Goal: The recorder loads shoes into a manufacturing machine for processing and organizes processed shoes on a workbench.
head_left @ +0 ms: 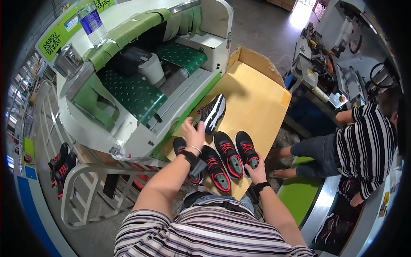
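Note:
My right hand (257,170) grips the heel of a black sneaker (245,145) with red laces, rightmost in a row on the tan board (261,100). Two matching sneakers, a middle one (227,150) and another one (214,167), stand beside it with their toes pointing away from me. A further dark shoe (180,144) is partly covered by my left forearm. Beyond the row, one sneaker (212,113) lies tipped on its side, its white and black sole facing right. My left hand (195,135) is beside its heel, fingers apart; contact is unclear.
A white machine with a green dotted conveyor belt (132,94) stands left of the board. A bottle (92,23) and a metal cup (68,62) sit on it. A metal rack holds shoes (64,169) at left. Another person (364,141) works at right beside a green-topped bench (302,192).

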`<action>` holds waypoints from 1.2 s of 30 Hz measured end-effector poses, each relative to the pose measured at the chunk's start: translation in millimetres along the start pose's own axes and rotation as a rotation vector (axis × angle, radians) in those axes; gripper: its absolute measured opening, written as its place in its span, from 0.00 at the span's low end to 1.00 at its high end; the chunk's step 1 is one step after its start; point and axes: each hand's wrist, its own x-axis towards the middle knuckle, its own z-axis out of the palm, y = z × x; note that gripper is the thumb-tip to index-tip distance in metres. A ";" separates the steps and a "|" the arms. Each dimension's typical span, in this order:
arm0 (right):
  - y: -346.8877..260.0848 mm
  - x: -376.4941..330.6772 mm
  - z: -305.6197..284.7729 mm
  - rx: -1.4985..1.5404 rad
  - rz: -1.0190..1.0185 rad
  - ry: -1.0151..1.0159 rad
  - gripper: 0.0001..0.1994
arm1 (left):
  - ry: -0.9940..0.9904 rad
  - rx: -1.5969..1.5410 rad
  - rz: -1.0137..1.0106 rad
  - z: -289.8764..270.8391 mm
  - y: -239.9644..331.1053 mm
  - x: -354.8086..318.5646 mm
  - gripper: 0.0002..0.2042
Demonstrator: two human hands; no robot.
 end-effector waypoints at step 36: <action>-337.4 251.7 80.1 0.319 -0.674 -0.183 0.32 | 0.409 -0.406 0.042 -143.1 70.7 93.4 0.37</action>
